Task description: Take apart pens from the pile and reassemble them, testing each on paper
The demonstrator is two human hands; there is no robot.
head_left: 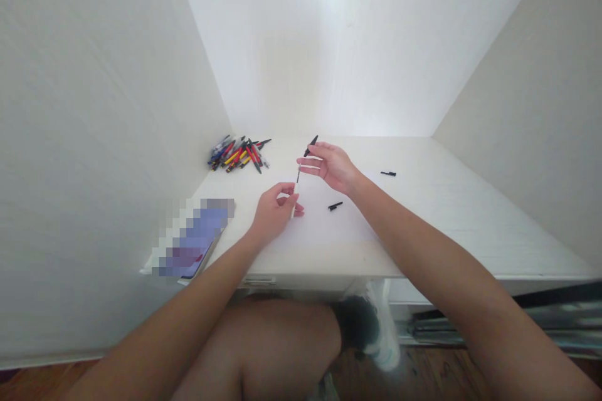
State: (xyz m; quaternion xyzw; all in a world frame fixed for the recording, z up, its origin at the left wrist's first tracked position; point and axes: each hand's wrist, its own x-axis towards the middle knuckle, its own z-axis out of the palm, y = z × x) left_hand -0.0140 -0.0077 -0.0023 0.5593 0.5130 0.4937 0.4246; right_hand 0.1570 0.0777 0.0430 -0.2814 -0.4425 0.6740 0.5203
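My left hand (276, 208) is closed round a thin white pen refill (296, 191) that points up toward my right hand. My right hand (329, 165) hovers just above it, fingers curled, pinching a black pen part (311, 145) between thumb and forefinger. Both hands are over the middle of the white desk (446, 200). A small black pen piece (335, 205) lies on the desk just right of my left hand. Another black piece (388, 173) lies farther right.
A heap of several coloured pens (239, 153) lies at the back left of the desk by the wall. A blurred-out flat object (195, 238) sits at the desk's front left corner. White walls close in on three sides. My knee (282, 338) is under the desk.
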